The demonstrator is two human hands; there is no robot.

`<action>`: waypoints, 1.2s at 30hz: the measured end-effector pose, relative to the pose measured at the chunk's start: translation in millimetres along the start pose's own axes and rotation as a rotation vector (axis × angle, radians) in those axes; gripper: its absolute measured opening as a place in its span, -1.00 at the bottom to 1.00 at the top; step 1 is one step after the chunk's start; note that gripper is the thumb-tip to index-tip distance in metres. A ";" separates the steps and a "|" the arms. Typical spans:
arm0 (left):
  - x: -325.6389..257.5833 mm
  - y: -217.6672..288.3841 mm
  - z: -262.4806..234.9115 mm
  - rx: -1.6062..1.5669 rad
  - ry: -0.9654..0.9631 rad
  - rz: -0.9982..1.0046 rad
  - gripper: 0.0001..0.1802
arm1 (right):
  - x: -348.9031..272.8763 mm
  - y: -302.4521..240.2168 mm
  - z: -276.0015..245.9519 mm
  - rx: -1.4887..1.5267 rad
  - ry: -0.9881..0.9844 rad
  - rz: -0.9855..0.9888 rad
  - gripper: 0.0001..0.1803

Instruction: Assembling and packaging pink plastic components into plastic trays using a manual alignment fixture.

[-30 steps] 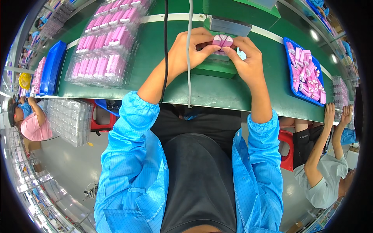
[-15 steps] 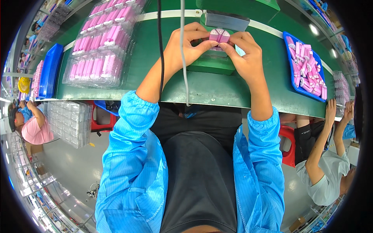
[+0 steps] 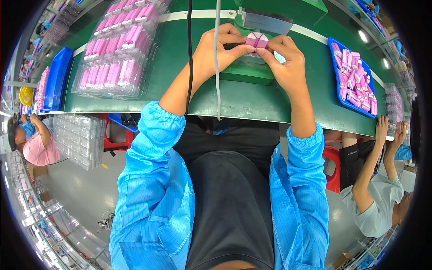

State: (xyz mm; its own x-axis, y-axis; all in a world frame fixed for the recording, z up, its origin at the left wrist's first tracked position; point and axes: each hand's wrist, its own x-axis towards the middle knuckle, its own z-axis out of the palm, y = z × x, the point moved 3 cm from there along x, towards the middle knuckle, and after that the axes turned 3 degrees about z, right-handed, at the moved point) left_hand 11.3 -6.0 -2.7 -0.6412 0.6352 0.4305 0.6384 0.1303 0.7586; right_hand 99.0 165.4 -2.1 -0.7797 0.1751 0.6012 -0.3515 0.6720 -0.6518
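Shifted slightly up since earlier, both grips pinched on small pink part (image 3: 257, 39), left hand (image 3: 219, 50) and right hand (image 3: 284, 58) steadying it over green fixture (image 3: 247, 72) on counter (image 3: 252, 101), apparently for seating.

A long green bench (image 3: 252, 101) with a white stripe along its far side runs across the upper part of the view, bent by the lens. Below it lies a pale grey, glossy floor (image 3: 85, 193) that reflects overhead light. Red stools (image 3: 335, 168) stand under the bench edge on both sides. Stacked clear trays (image 3: 78, 139) sit at the lower left, near a seated person in a pink top (image 3: 38, 150). Another person in a light shirt (image 3: 375, 207) sits at the right.
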 end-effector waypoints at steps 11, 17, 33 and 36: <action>-0.8 -13.1 5.1 -0.096 0.078 0.064 -0.75 | -2.0 1.4 1.7 -0.017 0.000 -0.036 -0.81; -2.2 -8.4 2.1 -0.152 0.065 0.003 -0.76 | -2.6 2.7 4.4 0.068 -0.023 0.035 -0.78; 15.2 12.0 -36.4 0.132 0.010 0.132 -0.64 | 14.4 -12.4 0.4 0.251 0.075 0.057 -0.72; 0.0 10.2 -94.0 0.392 -0.033 -0.118 -0.55 | -1.8 14.0 -34.4 0.284 0.106 0.181 -0.69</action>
State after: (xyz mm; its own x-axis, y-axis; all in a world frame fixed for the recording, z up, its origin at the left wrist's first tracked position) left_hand -22.2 -76.2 50.9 -0.7095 0.6220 0.3312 0.6795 0.4795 0.5553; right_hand 113.3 199.2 3.6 -0.7900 0.3567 0.4987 -0.3541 0.3987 -0.8460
